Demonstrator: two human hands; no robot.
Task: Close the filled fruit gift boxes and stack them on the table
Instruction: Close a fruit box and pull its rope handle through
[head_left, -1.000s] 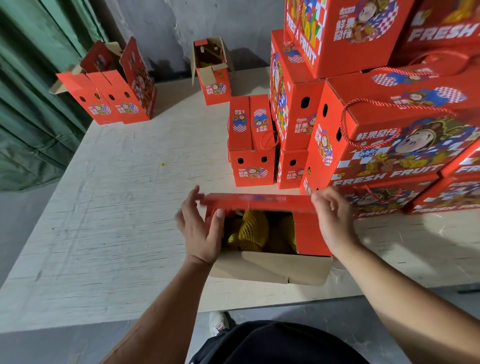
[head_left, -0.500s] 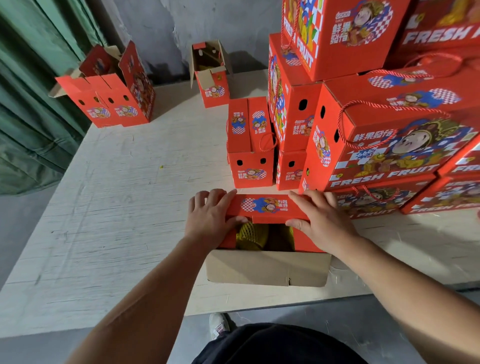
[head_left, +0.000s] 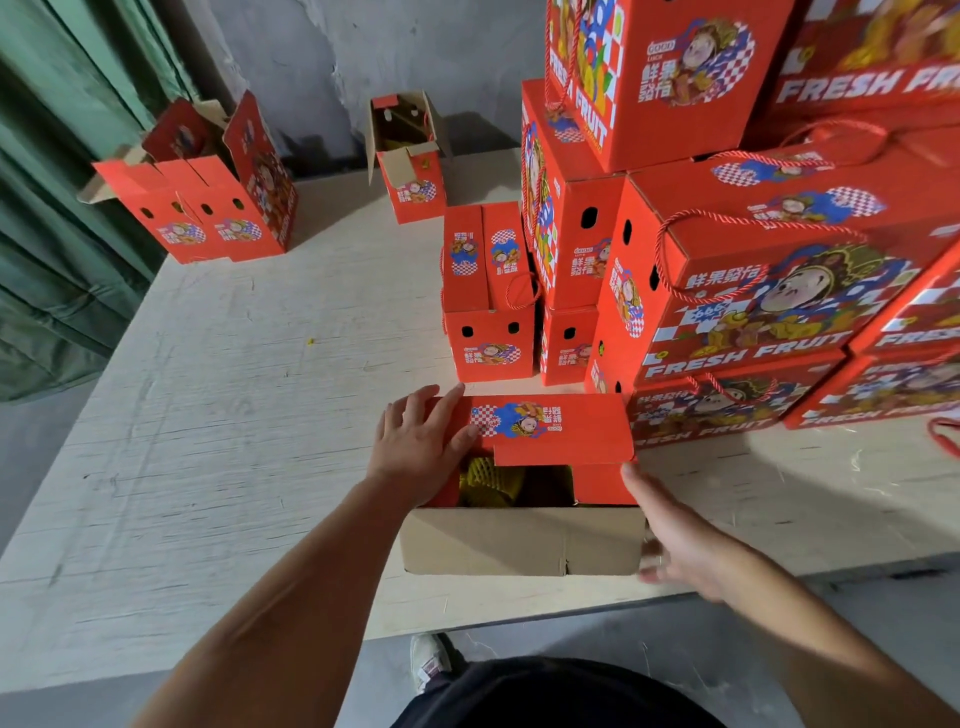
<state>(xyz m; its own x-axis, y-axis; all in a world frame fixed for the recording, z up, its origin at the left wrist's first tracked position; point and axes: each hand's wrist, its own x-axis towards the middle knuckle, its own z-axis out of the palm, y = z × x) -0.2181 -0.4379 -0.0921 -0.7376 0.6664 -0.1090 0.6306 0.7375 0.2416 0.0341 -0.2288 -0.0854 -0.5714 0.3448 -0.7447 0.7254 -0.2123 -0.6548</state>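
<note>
Two hands framed the open gift box (head_left: 524, 540) at the near table (head_left: 208, 415) edge: your left hand (head_left: 421, 447) lay flat with straight fingers on the red top flap (head_left: 550, 426), holding it down, while your right hand (head_left: 680, 545) hung open just beside the box's right corner, gripping nothing. That flap covered only the far half; yellow netted fruit (head_left: 493, 483) showed beneath, and the plain brown near flap stood unfolded. Closed boxes (head_left: 753, 291) were stacked just behind and to the right, crowding the far side, and open boxes (head_left: 208, 208) stood well apart at far left.
</note>
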